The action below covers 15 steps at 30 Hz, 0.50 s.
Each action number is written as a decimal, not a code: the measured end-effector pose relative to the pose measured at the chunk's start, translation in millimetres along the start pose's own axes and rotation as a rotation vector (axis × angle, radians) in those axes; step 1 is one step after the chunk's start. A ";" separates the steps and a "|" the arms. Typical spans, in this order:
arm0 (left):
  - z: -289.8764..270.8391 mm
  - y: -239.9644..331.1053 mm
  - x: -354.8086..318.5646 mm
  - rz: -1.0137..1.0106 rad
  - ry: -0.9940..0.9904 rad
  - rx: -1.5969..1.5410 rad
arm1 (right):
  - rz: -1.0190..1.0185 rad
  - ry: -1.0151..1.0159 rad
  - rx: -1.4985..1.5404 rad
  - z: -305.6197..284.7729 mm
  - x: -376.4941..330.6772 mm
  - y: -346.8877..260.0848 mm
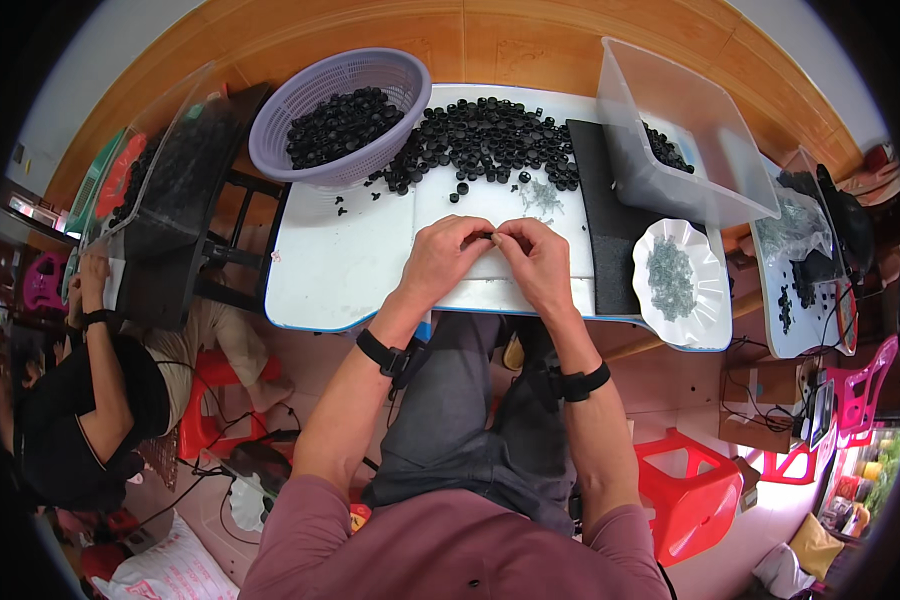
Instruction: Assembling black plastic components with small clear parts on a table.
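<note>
Above the near part of a white table (pixel 340 270), my left hand (pixel 448 252) and my right hand (pixel 536 258) meet fingertip to fingertip. Both are closed in a pinch on a small black part (pixel 491 237), mostly hidden by the fingers. Just beyond them lies a wide heap of small black cylindrical parts (pixel 490 140). A small pile of clear, thin pieces (pixel 542 198) rests close to my right hand. To the right, a white scalloped dish (pixel 713 300) holds more clear pieces.
A purple basket (pixel 415 85) of black parts stands at the back left. A clear plastic bin (pixel 690 195) with black parts sits on a black board (pixel 608 250) at right. Red stool (pixel 700 510) stands right of my legs. Another person (pixel 90 400) works at a table on the left.
</note>
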<state>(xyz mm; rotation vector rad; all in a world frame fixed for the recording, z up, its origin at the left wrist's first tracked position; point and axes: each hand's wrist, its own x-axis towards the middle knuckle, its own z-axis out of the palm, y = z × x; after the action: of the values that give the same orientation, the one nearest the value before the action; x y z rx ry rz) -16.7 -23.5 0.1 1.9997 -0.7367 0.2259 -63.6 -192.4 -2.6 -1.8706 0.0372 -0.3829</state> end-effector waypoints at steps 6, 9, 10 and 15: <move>3.2 -4.2 -2.6 -0.097 0.015 -0.150 | -0.025 -0.001 0.061 -0.9 -0.4 4.3; 4.5 -0.2 -1.2 -0.139 0.029 -0.181 | 0.056 0.056 0.325 -2.3 0.1 9.3; 3.4 0.9 -1.0 -0.151 0.022 -0.193 | 0.052 0.020 0.284 -2.8 0.0 10.4; -4.9 3.3 0.5 -0.132 -0.009 -0.192 | 0.035 -0.049 0.324 0.1 -0.2 10.9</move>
<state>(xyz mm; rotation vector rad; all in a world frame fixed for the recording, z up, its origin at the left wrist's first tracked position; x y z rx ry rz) -17.6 -20.8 5.3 1.8587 -0.6054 0.0661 -61.9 -195.9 -12.8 -1.5565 -0.0242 -0.2991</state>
